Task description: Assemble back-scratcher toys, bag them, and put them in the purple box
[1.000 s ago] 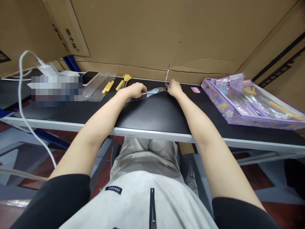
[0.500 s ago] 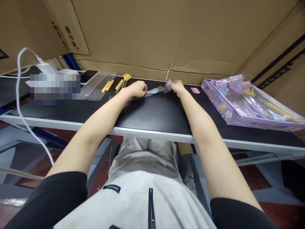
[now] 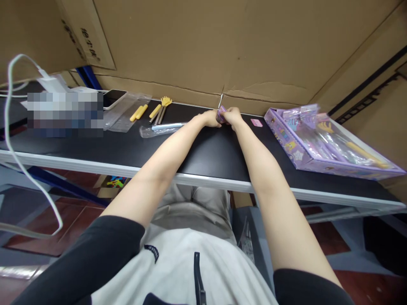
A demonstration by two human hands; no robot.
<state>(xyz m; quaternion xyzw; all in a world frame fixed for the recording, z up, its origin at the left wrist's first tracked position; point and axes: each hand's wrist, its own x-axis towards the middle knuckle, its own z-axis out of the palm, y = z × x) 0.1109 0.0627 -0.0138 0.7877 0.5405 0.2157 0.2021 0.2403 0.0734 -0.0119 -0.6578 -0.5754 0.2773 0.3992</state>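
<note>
My right hand (image 3: 233, 117) is closed with its fingers pinching a small purple header card (image 3: 221, 113). My left hand (image 3: 211, 119) is closed against the same card from the left side. A clear plastic bag (image 3: 146, 131) with a light blue back scratcher (image 3: 168, 126) inside lies on the black table and runs under my left wrist, which hides its far end. Behind the bag are a yellow back scratcher head (image 3: 165, 101) with dark rods and several loose yellow handles (image 3: 155, 111). A small pink card (image 3: 256, 123) lies right of my right hand.
On the right stands a purple display box (image 3: 297, 159) with bagged back scratchers. To the left are empty clear bags (image 3: 119, 120), a phone (image 3: 115, 98), a blurred-out object and a white charger with its cable (image 3: 19, 156). Cardboard (image 3: 190, 46) walls the table's back.
My left hand has moved right, from the middle of the bag to the purple card. The bag's left part with the blue handle is now uncovered. My right hand keeps hold of the card.
</note>
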